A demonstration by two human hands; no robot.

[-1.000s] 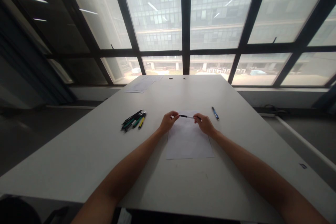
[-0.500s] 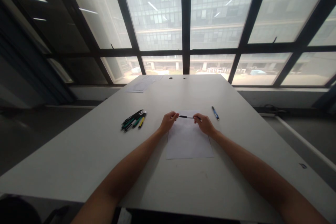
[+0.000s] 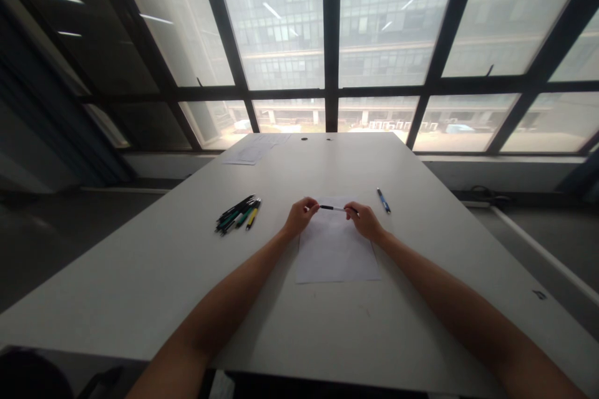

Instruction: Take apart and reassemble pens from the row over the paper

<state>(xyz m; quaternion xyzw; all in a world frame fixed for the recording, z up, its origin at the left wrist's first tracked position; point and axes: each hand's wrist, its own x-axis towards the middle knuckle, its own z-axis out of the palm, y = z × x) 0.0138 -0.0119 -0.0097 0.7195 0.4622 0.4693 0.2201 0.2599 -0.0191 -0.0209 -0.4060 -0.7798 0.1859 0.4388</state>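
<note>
A pen (image 3: 332,208) with a black grip and a pale barrel lies level between my two hands, over the far part of a white paper sheet (image 3: 337,255). My left hand (image 3: 302,215) pinches its left end between thumb and fingers. At the other end, my right hand (image 3: 362,219) is closed on the pen, whose dark tip is partly covered by the fingers. Beyond the right hand rests a blue pen (image 3: 384,201), apart from it. To the left of the left hand lies a pile of several pens (image 3: 236,215), black, green and yellow.
All this lies on a long white table (image 3: 154,287). More printed sheets (image 3: 246,151) are at its far left corner. A small dark mark or label (image 3: 540,294) is near the right edge. Large windows (image 3: 285,31) stand behind the table.
</note>
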